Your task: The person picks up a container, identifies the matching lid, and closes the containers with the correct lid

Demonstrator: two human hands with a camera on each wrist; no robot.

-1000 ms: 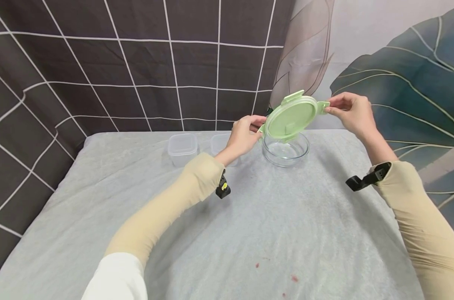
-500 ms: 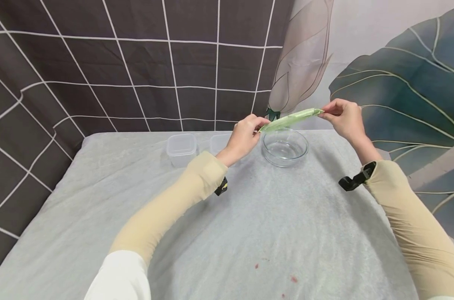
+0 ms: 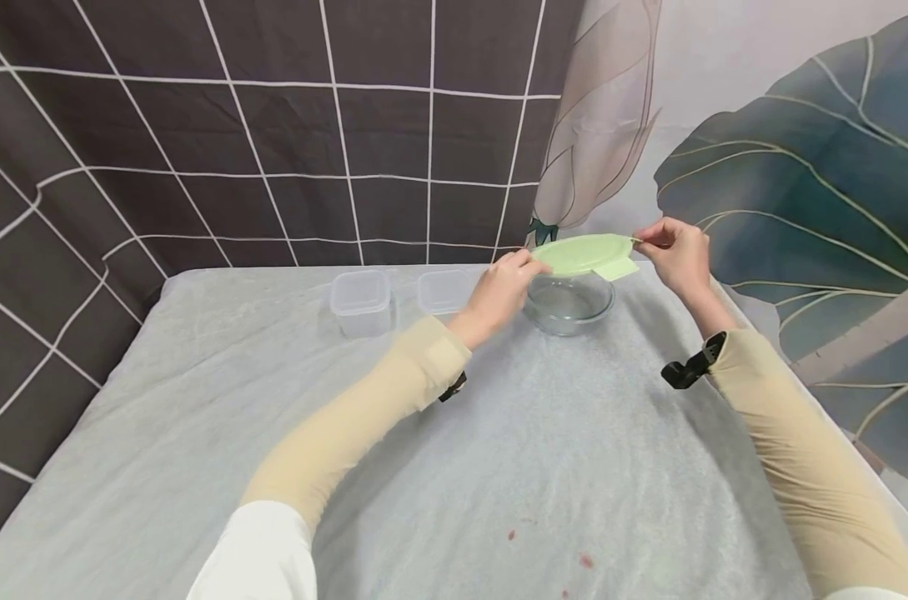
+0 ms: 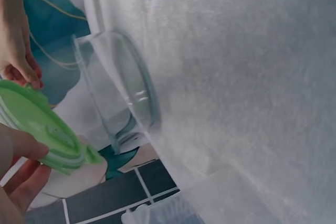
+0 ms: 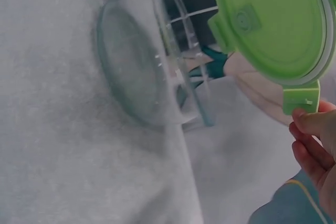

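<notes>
Both hands hold a round green lid (image 3: 583, 254) just above a clear round glass bowl (image 3: 569, 307), with a gap between lid and bowl in the wrist views. My left hand (image 3: 502, 293) pinches the lid's left edge. On the other side, my right hand (image 3: 677, 252) pinches a side flap (image 5: 301, 99) of the lid between thumb and fingers. The lid's underside, with a pale sealing ring, faces down toward the bowl in the right wrist view. Another flap hangs from its front edge in the head view.
Two translucent plastic containers stand left of the bowl: a square one (image 3: 360, 302) and another (image 3: 444, 292) partly behind the left hand. A grey cloth (image 3: 544, 467) with several small red marks covers the table. A dark checked curtain (image 3: 288, 150) hangs behind.
The lid has turned from facing me to nearly flat and come down closer to the bowl. The right hand has moved down and slightly left; the bowl stays in place.
</notes>
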